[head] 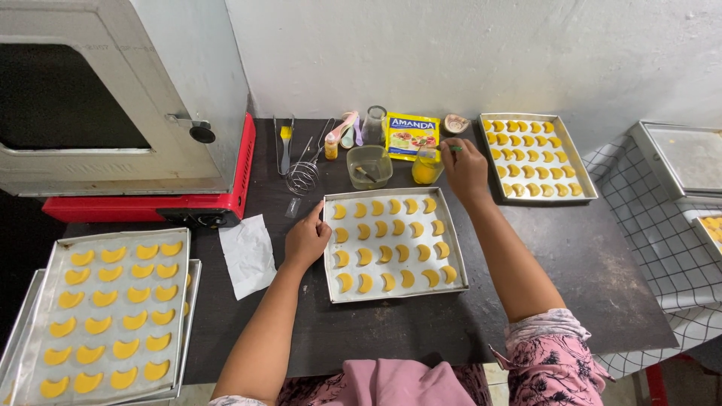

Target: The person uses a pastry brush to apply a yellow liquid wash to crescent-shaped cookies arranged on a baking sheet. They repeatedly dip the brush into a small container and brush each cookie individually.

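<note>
— Left hand (307, 239)? 
— Resting on the left rim of the middle tray (396, 295) of crescent cookies, fingers curled; grip itself hard to make out.
— Right hand (464, 167)?
— Upper centre of frame, closed on a thin green-tipped brush (453, 148), bristles hidden, above a small yellow cup (426, 170).
— Anything cut off?
— Lower left tray (54, 256) clipped by the frame edge; right-edge trays only partly visible on the tabletop (602, 263).
</note>
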